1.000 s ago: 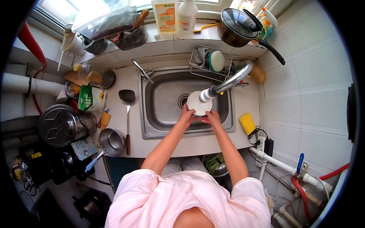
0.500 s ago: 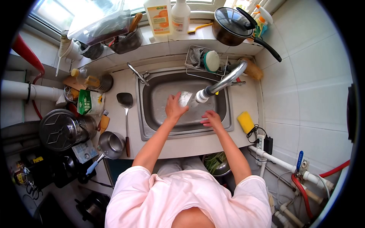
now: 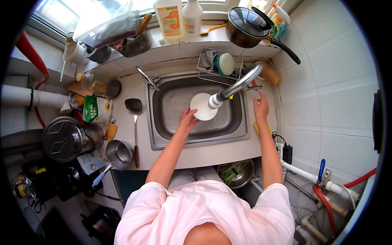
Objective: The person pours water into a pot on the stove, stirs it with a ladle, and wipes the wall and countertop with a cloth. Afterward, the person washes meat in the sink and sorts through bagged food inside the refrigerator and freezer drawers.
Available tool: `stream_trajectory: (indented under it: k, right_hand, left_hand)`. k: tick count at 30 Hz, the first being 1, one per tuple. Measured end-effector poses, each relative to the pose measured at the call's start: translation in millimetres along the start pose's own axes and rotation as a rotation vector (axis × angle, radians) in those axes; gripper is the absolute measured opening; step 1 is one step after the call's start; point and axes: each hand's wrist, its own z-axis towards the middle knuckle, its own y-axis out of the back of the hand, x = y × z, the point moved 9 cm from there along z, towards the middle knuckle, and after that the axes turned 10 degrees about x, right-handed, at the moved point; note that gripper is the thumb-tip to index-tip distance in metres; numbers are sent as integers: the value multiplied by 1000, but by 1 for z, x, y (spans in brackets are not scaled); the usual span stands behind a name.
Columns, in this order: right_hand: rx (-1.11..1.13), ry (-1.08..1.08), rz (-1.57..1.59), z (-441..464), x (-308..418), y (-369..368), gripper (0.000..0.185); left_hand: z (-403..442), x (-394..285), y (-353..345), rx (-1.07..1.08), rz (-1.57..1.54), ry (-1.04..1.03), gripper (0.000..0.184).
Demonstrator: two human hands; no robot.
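My left hand (image 3: 188,119) grips the lower left edge of a white bowl (image 3: 201,111), which is over the metal sink (image 3: 167,102). The chrome faucet (image 3: 245,81) reaches over the bowl, its white nozzle (image 3: 214,101) overlapping the bowl's right side. My right hand (image 3: 261,107) is off the bowl, right of the sink, just below the faucet's lever (image 3: 254,87). Its fingers point up and nothing shows in them. Under my right forearm a yellow sponge (image 3: 256,128) is partly hidden.
A spatula (image 3: 135,118) and a small pot (image 3: 119,154) lie left of the sink. Behind it stands a wire rack (image 3: 204,75) with a green-and-white scrubber (image 3: 225,64). A lidded pan (image 3: 245,30) and bottles (image 3: 168,20) line the sill. Greens (image 3: 234,171) fill a bowl below the counter.
My right hand has let go of the bowl and moved right and up towards the faucet lever. The bowl, tilted half a second ago, now shows its round face under the nozzle in my left hand.
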Motion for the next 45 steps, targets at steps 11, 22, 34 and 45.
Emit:
stream_trajectory:
  k: [11, 22, 34, 45]
  right_hand:
    - [-3, 114, -372, 12, 18, 8, 52]
    - [48, 92, -377, 13, 18, 7, 57]
    - [65, 61, -32, 23, -11, -3, 52]
    - [-13, -77, 747, 70, -38, -21, 54]
  left_hand:
    - [0, 34, 12, -5, -92, 21, 58]
    - [5, 38, 18, -87, -68, 37, 62]
    - [8, 33, 11, -33, -98, 10, 65]
    - [-26, 8, -17, 77, -147, -82, 52]
